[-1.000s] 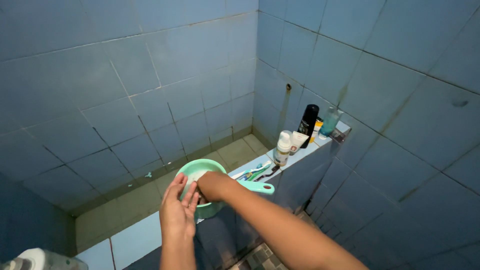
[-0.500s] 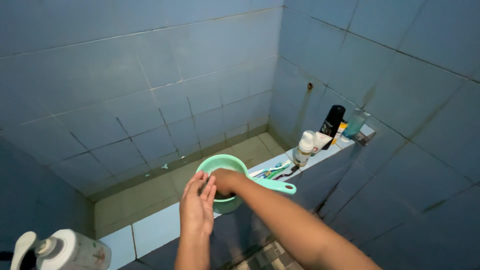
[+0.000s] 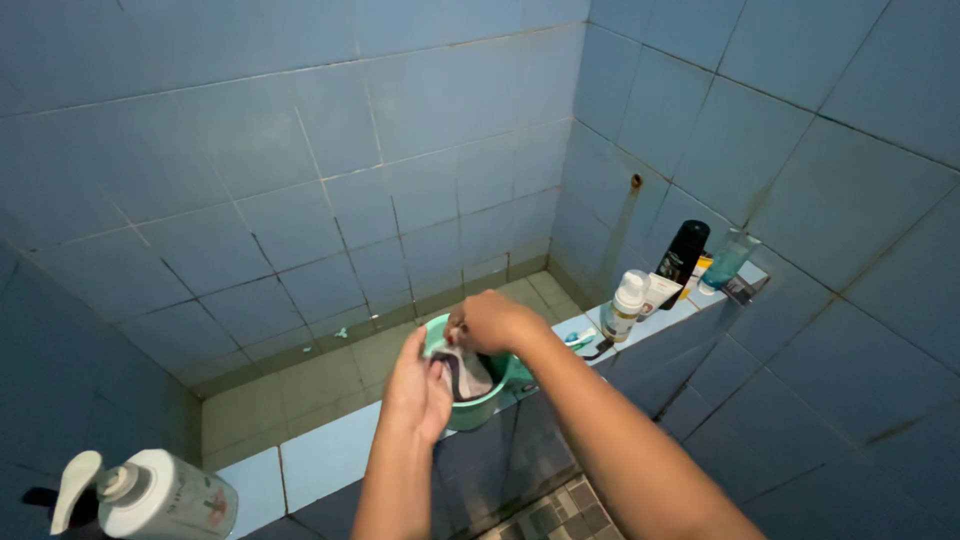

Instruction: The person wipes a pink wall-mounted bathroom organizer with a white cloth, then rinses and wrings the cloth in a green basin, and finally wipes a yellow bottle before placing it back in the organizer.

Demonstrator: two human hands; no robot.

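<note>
Head view, looking down into a blue-tiled corner. Tiled ledge (image 3: 330, 455) running from lower left toward the right wall, its edge nearest the viewer. Green plastic dipper (image 3: 480, 385) resting on the ledge's mid stretch, mouth up and tilted toward the viewer; handle hidden behind the right forearm, so long axis not readable. Right hand (image 3: 492, 322) above the dipper's rim, fingers closed around a pale wet cloth (image 3: 465, 372) hanging into the bowl. Left hand (image 3: 418, 392) against the dipper's near-left wall, fingers curled on the rim and cloth. White pump bottle (image 3: 150, 495) with patterned label at the ledge's lower-left end. At the far right end, by the wall: black bottle (image 3: 683, 252), white bottle (image 3: 627, 305) with pale cap, white tube (image 3: 655, 293), clear bluish tumbler (image 3: 730, 260). Toothbrushes (image 3: 578, 340) lying between dipper and white bottle.
</note>
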